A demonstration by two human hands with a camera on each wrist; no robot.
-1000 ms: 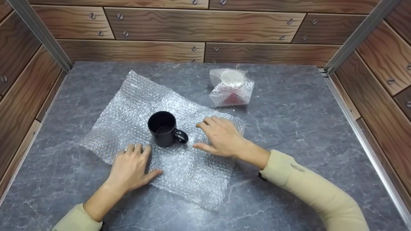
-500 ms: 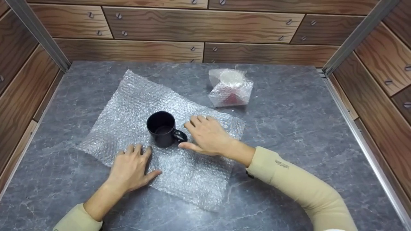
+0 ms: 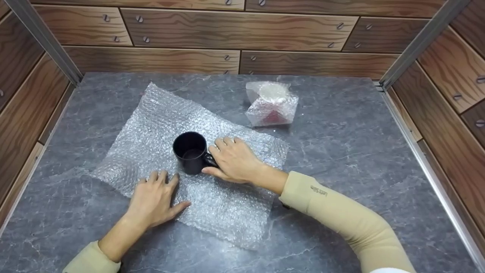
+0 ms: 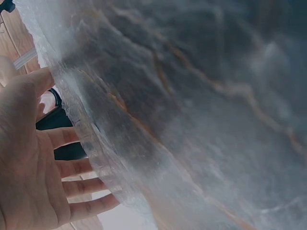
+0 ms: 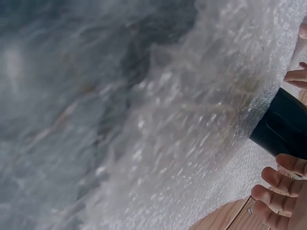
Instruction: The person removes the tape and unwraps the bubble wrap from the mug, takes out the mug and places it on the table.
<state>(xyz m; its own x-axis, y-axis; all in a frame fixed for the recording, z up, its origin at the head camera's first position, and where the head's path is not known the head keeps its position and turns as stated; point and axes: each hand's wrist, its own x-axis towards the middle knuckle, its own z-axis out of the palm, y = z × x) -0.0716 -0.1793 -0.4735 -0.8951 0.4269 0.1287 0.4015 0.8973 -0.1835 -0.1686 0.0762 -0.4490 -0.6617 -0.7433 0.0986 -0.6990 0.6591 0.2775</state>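
Observation:
A black mug (image 3: 192,163) stands upright on a spread sheet of bubble wrap (image 3: 223,212). My right hand (image 3: 237,161) is at the mug's handle, its thumb pointing toward the mug and its fingers at the handle's far side. In the right wrist view, the fingers of that hand (image 5: 283,191) are slightly bent beside the mug (image 5: 283,127), not closed round it. With fingers spread, my left hand (image 3: 151,201) rests at the near left edge of the bubble wrap. The left wrist view shows its fingers (image 4: 79,187) straight along the wrap's edge. Part of the handle is hidden.
Behind and to the right stands a bubble-wrapped bundle (image 3: 273,106), pale on top with something red inside. The grey marbled table (image 3: 341,144) is bounded by wood-patterned walls (image 3: 242,32) and metal rails (image 3: 428,163).
My right hand has moved left over the bubble wrap to the mug's handle. The left hand, mug and wrapped bundle have stayed in place.

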